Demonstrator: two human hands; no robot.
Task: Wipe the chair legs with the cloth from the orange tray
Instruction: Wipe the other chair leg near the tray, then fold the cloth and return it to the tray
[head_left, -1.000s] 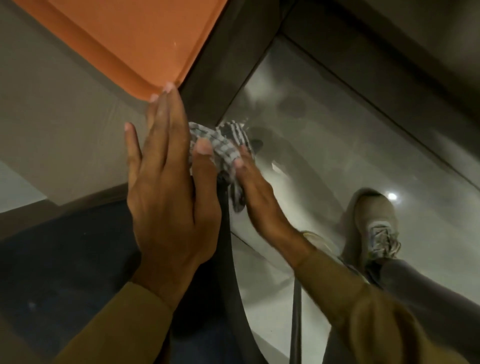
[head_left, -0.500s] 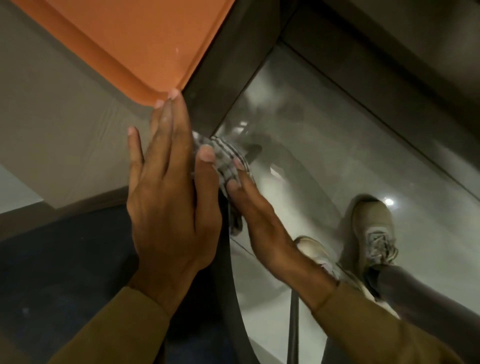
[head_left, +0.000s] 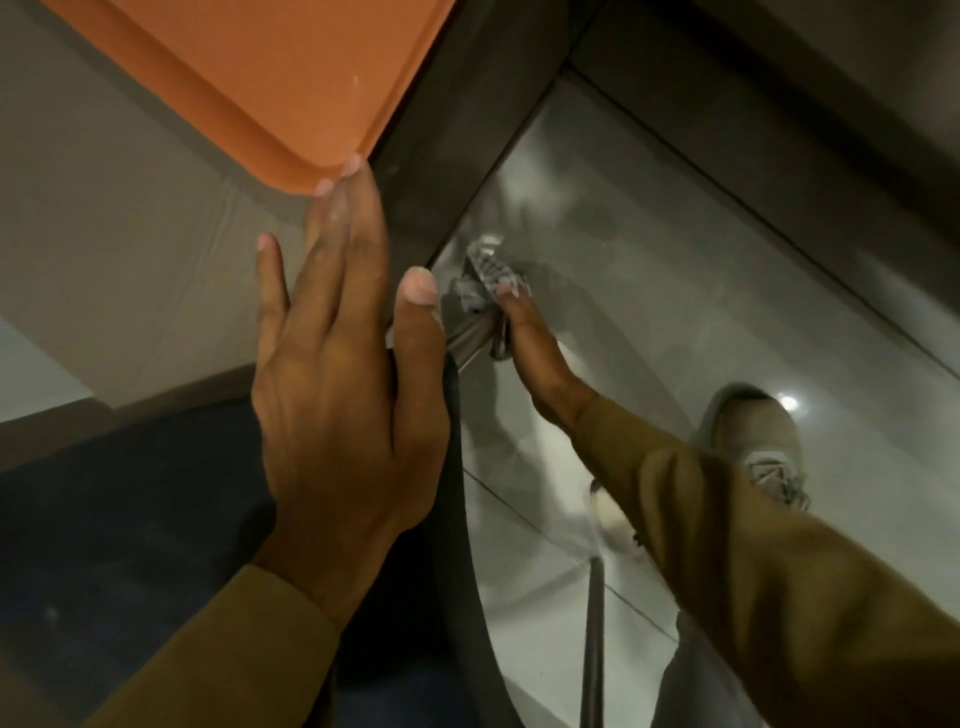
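My left hand (head_left: 343, 374) lies flat, fingers apart, on the dark chair seat (head_left: 130, 519) at its right edge. Below the seat, my right hand (head_left: 530, 338) reaches down and holds a grey checked cloth (head_left: 485, 270) wrapped around a metal chair leg (head_left: 467, 338). The lower part of that leg is hidden by the cloth and hand. A second metal chair leg (head_left: 595, 634) shows lower down, untouched. The orange tray (head_left: 280, 73) lies on the table at top left, just beyond my left fingertips.
A beige tabletop (head_left: 104, 234) with a dark edge band (head_left: 457, 130) sits beside the chair. The glossy grey tiled floor (head_left: 701, 312) lies below. My shoe (head_left: 753, 441) stands on the floor at the right, close to the chair.
My right hand has slid the cloth down the chair leg, away from the seat edge toward the floor. My left hand has stayed flat on the seat.
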